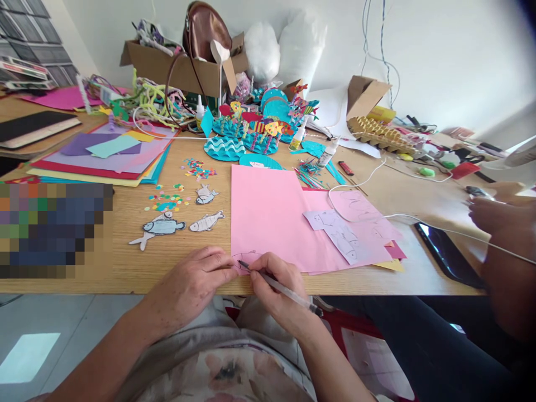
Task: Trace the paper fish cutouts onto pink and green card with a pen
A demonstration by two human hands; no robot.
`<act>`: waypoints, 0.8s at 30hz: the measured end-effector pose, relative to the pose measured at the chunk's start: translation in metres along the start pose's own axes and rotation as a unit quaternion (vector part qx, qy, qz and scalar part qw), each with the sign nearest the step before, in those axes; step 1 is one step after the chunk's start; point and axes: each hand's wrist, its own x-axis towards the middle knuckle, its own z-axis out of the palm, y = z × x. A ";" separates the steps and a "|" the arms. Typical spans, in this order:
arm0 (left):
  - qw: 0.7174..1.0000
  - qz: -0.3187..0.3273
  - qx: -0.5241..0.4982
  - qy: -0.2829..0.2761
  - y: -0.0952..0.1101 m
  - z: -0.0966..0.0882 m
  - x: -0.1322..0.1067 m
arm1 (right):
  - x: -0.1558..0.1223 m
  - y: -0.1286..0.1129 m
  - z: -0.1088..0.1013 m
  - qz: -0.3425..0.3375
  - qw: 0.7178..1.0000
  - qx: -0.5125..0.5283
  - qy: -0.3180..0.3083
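Observation:
A pink paper sheet (268, 218) lies on the wooden table (125, 262) in front of me. My right hand (276, 290) grips a pen (278, 286), its tip touching the sheet's near left corner where a curved outline is drawn. My left hand (190, 285) rests beside it at the table's front edge, fingers curled and fingertips pressing the paper's corner. Cut-out paper fish (163, 226) lie just left of the sheet, above my left hand.
More pink sheets with fish sketches (347, 234) lie right. A phone (446, 254) with a white cable sits near another person's arm (508, 251) at far right. Coloured paper stack (104, 159) back left; turquoise fish craft (259, 131), glue bottles, cardboard boxes behind.

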 end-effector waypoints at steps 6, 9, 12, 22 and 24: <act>1.000 -0.002 0.002 -0.005 -0.001 0.000 -0.001 | 0.000 0.000 -0.001 0.008 1.000 0.003 0.000; 1.000 -0.004 0.004 -0.005 -0.001 0.000 -0.001 | 0.000 -0.001 -0.001 0.006 1.000 -0.001 0.000; 1.000 -0.006 0.006 -0.005 0.000 -0.001 0.000 | 0.000 -0.001 -0.001 0.006 1.000 -0.006 -0.006; 1.000 -0.006 0.011 -0.007 0.000 0.000 -0.001 | 0.000 -0.002 -0.001 0.001 1.000 -0.008 -0.003; 1.000 -0.007 0.008 -0.010 0.000 0.000 0.000 | 0.000 -0.002 -0.001 0.002 1.000 -0.005 -0.001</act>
